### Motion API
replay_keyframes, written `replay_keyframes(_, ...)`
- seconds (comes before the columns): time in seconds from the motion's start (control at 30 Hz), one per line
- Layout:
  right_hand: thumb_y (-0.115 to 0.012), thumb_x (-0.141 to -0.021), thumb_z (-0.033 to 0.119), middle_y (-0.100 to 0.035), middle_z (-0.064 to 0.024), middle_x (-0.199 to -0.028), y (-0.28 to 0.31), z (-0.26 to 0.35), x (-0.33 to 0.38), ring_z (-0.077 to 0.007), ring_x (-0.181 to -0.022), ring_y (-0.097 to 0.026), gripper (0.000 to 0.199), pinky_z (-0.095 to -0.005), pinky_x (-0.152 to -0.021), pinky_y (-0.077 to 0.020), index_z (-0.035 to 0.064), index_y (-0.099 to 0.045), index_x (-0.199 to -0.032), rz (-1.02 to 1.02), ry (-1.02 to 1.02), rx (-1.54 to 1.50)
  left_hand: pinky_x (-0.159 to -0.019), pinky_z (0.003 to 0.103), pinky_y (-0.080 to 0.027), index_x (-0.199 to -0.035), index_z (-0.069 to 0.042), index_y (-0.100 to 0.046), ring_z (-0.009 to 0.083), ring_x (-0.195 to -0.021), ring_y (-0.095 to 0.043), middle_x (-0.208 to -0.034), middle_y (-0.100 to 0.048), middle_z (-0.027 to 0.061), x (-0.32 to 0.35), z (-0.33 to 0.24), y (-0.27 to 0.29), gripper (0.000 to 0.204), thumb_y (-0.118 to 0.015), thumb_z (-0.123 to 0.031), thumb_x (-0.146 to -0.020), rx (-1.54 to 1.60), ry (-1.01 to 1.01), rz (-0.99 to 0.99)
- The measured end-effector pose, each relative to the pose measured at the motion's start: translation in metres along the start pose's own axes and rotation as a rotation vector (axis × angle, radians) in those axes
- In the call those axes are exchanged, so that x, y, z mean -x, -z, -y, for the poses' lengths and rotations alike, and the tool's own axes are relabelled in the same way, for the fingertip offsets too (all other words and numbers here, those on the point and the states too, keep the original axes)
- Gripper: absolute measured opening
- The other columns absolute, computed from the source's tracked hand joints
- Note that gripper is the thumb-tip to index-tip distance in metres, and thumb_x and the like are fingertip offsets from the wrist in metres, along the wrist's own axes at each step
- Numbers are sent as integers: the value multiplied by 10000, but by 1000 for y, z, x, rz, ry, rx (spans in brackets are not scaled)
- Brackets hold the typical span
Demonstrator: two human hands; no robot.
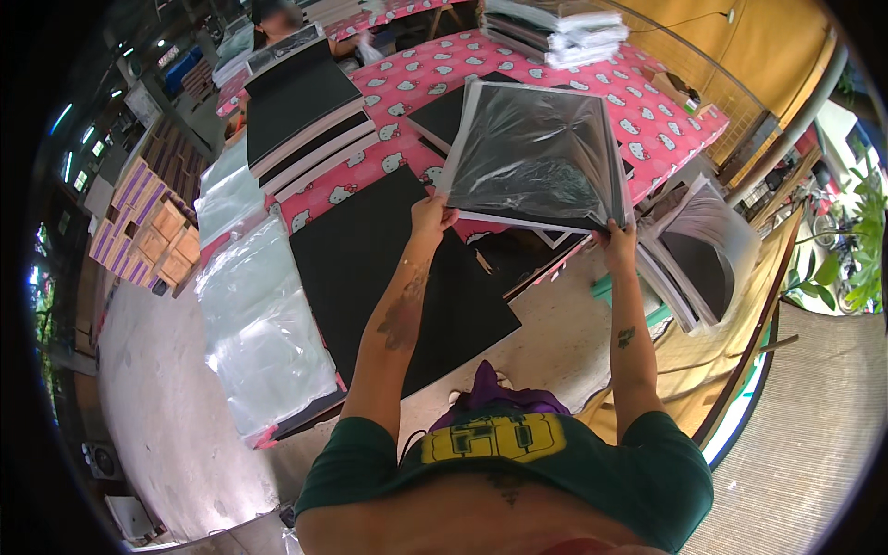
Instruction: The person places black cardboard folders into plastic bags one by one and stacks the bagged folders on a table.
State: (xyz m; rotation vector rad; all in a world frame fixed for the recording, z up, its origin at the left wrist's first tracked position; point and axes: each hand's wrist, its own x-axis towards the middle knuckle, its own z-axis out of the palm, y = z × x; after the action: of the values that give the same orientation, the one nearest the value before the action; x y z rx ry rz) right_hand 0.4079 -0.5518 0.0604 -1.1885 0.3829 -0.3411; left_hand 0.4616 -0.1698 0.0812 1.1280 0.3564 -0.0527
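Both of my hands hold a flat black board in a clear plastic sleeve (536, 139), its near edge lifted toward me. My left hand (432, 219) is closed on the near left corner, and my right hand (617, 246) grips the near right corner. The plastic is wrinkled, and its shine hides part of the black surface. Beneath and beyond it, parts of other black boards (437, 117) show on the table. A large bare black board (370, 268) lies below my left forearm. Left of that board are piled clear plastic sleeves (264, 324).
The table has a pink patterned cover (398, 74). A stack of black and white boards (305, 106) stands at the far left, near another person (277, 23). Plastic-wrapped packs (583, 42) sit at the back. Sleeved boards (689, 254) lean at the right; cartons (153, 222) stand left.
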Motion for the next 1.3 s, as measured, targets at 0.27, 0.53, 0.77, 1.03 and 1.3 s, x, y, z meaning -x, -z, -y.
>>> replay_keyframes(0.27,-625,-834,123,-551,-87,-882,16,11,28,-136,-649,-529,433,-226,-482,-407,17,-439,-1211,-192,85,131,-656,301,-517,-1056,-36,-616,190,-750,-644,-913,-644,98,205,-47,246,253,-633,-149,-830,-918,-476,-504)
replay_keyframes(0.53,-600,-811,93,-543,-12,-694,57,-2,-53,-85,-543,-504,231,-209,-424,-388,81,-595,-1042,-57,13,326,-825,420,-468,-1101,-173,-623,304,-956,-598,-981,-655,97,288,-26,493,315,-584,-222,-793,-1729,-37,-745)
replay_keyframes(0.77,-503,-921,233,-583,-130,-1011,-69,-34,68,-251,-944,-541,352,-361,-887,-406,-9,-546,-1173,234,718,632,-735,460,-497,-843,-32,-622,412,-790,-612,-803,-640,200,315,-37,487,222,-555,-241,-808,-1605,-92,-1220)
replay_keyframes(1.03,-595,-880,206,-555,-94,-1117,-270,-90,384,-148,-1000,-536,404,-303,-880,-439,13,-504,-1223,1283,-276,-10,-859,269,-451,-1148,-9,-537,147,-967,-586,-971,-626,77,286,-73,205,327,-632,-113,-853,-416,-721,-202)
replay_keyframes(1.3,-550,-902,241,-609,-47,-841,-295,-34,246,-116,-799,-580,245,-255,-653,-460,19,-586,-997,724,334,275,-533,320,-357,-799,23,-604,191,-557,-413,-617,-503,140,265,-72,241,303,-574,-263,-895,-871,-656,-284)
